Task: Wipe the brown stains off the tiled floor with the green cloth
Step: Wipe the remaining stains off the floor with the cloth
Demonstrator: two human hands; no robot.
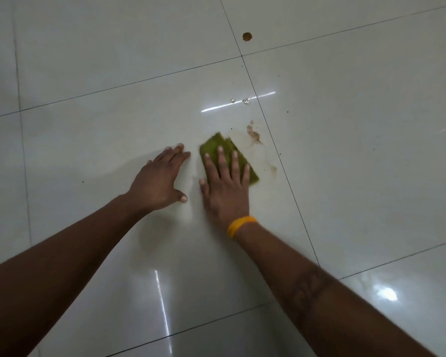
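Right hand (225, 186) flat on green cloth (218, 146)

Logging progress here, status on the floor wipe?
Right hand flat on green cloth. Left hand braced on tile. Brown smear and round spot remain. Nothing blocking.

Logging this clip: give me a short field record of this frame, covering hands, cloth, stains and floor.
surface: glossy pale tiled floor with dark grout lines
left hand: flat on the bare tile, fingers straight, holding nothing
right hand: pressing flat on the green cloth; orange wristband on that wrist
smeared brown stain: just beyond the cloth, to its right
round brown spot: farther off, on another tile, untouched
droplets: two small, shiny, beyond the smear
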